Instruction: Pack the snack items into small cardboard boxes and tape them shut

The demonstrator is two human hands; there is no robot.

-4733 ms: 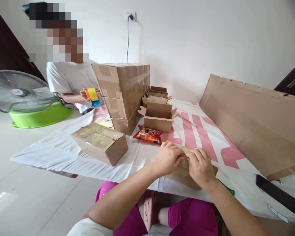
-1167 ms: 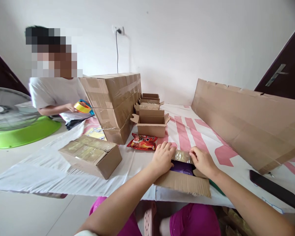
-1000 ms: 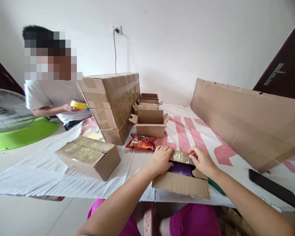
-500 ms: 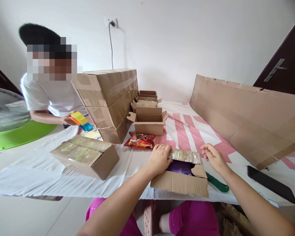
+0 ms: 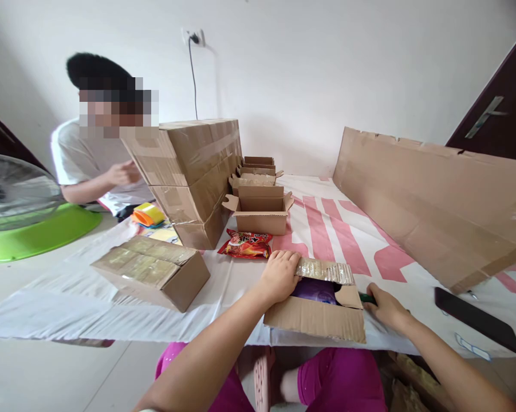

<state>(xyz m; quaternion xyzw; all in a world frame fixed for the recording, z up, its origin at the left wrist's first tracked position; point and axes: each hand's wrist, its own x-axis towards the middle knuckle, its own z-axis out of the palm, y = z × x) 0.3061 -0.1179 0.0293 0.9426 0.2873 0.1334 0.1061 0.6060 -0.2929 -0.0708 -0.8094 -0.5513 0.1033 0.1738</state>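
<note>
A small cardboard box [image 5: 315, 320] lies at the table's near edge, its top flaps parted. Inside it shows a purple package [image 5: 315, 290], partly hidden by the flaps. My left hand [image 5: 281, 276] is closed over the box's left end, fingers at the far flap. Just right of the box, my right hand [image 5: 385, 309] is closed around a dark green tool [image 5: 366, 298], most of which the hand and box hide. Beyond my left hand lies a red snack packet [image 5: 247, 245], apart from it.
A taped box [image 5: 150, 272] sits left, near stacked cartons [image 5: 184, 171]. Open small boxes [image 5: 261, 220] stand in a row behind the packet. A large cardboard sheet [image 5: 429, 206] and a phone [image 5: 476, 319] are on the right. Another person [image 5: 98, 154] sits left behind a tape dispenser [image 5: 148, 214].
My right hand has moved down from beside the box and taken hold of the green tool. My left hand stays put. The other person has let go of the tape dispenser and leaned rightward.
</note>
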